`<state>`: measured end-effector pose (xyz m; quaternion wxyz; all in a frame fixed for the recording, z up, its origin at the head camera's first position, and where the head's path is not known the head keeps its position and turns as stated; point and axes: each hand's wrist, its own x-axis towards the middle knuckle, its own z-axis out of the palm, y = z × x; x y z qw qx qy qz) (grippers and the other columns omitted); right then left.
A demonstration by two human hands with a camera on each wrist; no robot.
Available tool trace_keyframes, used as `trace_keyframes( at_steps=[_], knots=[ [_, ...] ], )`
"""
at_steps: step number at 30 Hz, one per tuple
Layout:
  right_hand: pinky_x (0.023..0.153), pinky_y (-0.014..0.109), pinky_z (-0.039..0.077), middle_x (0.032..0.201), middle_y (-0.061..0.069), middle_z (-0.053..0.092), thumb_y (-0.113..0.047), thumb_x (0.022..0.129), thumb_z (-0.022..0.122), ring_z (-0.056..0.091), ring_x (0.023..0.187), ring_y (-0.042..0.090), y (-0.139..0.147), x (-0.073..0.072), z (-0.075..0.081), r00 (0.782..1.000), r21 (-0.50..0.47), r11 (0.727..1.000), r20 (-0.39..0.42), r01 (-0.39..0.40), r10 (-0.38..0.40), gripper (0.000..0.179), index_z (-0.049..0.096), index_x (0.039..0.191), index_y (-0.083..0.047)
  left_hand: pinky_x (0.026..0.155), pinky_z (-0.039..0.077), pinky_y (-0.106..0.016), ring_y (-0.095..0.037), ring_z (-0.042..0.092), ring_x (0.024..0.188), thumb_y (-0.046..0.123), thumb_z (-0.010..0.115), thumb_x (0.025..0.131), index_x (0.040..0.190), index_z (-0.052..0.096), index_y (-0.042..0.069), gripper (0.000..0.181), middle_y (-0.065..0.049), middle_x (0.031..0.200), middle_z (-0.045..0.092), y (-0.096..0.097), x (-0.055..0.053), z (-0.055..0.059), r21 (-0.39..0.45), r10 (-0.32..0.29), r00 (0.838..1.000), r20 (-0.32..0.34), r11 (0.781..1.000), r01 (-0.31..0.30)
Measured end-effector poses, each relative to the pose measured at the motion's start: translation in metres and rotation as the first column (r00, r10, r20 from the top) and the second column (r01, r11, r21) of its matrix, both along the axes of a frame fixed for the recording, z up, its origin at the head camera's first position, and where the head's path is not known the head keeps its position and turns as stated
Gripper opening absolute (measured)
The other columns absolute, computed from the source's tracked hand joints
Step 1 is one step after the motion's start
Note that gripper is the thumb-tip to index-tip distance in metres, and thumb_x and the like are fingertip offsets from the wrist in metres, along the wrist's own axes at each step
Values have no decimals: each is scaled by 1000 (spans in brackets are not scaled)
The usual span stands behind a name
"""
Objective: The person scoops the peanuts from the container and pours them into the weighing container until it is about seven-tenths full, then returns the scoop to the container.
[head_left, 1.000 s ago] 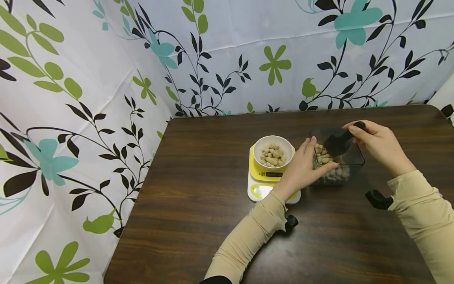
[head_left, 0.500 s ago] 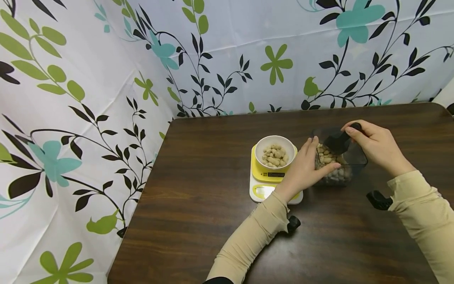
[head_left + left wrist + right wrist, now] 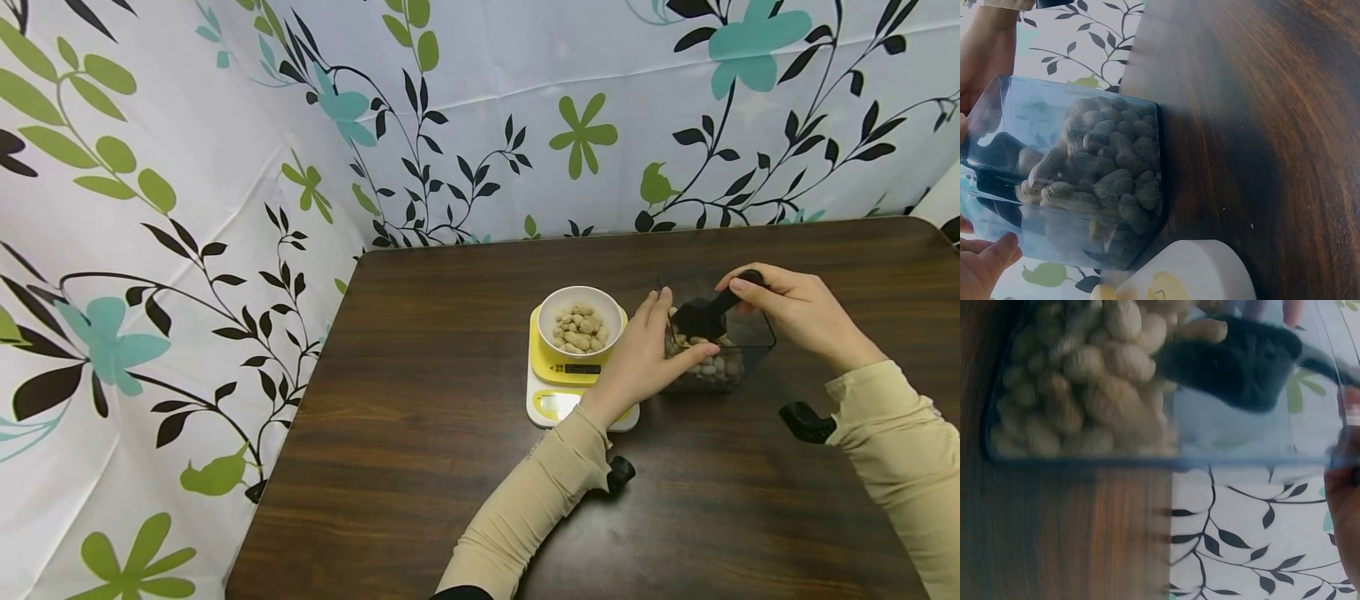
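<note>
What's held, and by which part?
Black scoop, by its handle, in the right hand. Left hand touches the clear container at its rim.

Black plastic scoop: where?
Head view, right of centre: the scoop is partly inside the clear rectangular container, by tan peanuts, held in the right hand.

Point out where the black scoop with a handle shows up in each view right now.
Head: right of centre, the black scoop is inside the transparent, box-shaped container, its handle in the right hand.
Left wrist: at the left edge, the black scoop shows through the container wall.
Right wrist: upper right, the black scoop again shows through the wall.
Shared landmark: that container with its peanuts.
</note>
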<state>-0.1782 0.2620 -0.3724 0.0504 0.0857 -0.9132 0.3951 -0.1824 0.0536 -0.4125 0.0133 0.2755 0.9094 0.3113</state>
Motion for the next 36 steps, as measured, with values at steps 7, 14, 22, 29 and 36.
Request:
trace_keyframes(
  at_steps=[7, 14, 22, 29, 36],
  knots=[
    [55, 26, 38, 75, -10, 58, -32, 97, 47, 51, 68, 5, -1, 0, -4, 999, -31, 998, 21, 45, -45, 28, 64, 109, -13, 111, 33, -30, -15, 26, 142, 59, 49, 88, 151, 12, 15, 85, -8, 155, 23, 0, 0, -2, 5, -3, 1000, 23, 1000, 3],
    [59, 24, 39, 75, -10, 57, -39, 99, 41, 50, 68, 5, 2, 4, -8, 993, -66, 994, 81, 92, -87, 37, 61, 111, -10, 111, 32, -30, -15, 24, 143, 59, 49, 89, 151, 10, 16, 85, -7, 156, 21, -1, 0, -2, 2, -5, 1000, 30, 1000, 5],
    [60, 26, 32, 65, -12, 51, -37, 100, 38, 44, 65, 11, 4, 4, -10, 981, -245, 953, 118, 180, -155, 30, 64, 93, -23, 111, 33, -31, -14, 23, 143, 59, 49, 88, 151, 9, 19, 85, -4, 156, 19, -2, 1, -2, 8, -15, 998, 59, 1000, 14],
    [58, 24, 34, 61, -15, 50, -32, 101, 35, 45, 62, 7, 5, 3, -10, 967, -355, 904, 173, 237, -186, 32, 62, 83, -35, 110, 34, -30, -14, 24, 143, 60, 50, 88, 151, 11, 18, 85, -4, 156, 20, -1, 2, -1, -1, 3, 999, 49, 1000, -3],
    [61, 25, 34, 66, -15, 53, -39, 99, 39, 44, 67, 9, 1, 5, -11, 981, -256, 952, 140, 166, -133, 29, 62, 100, -22, 110, 35, -31, -15, 26, 142, 59, 50, 88, 151, 13, 16, 85, -4, 156, 20, -2, 2, -1, 0, 4, 999, 45, 1000, -4]
  ],
)
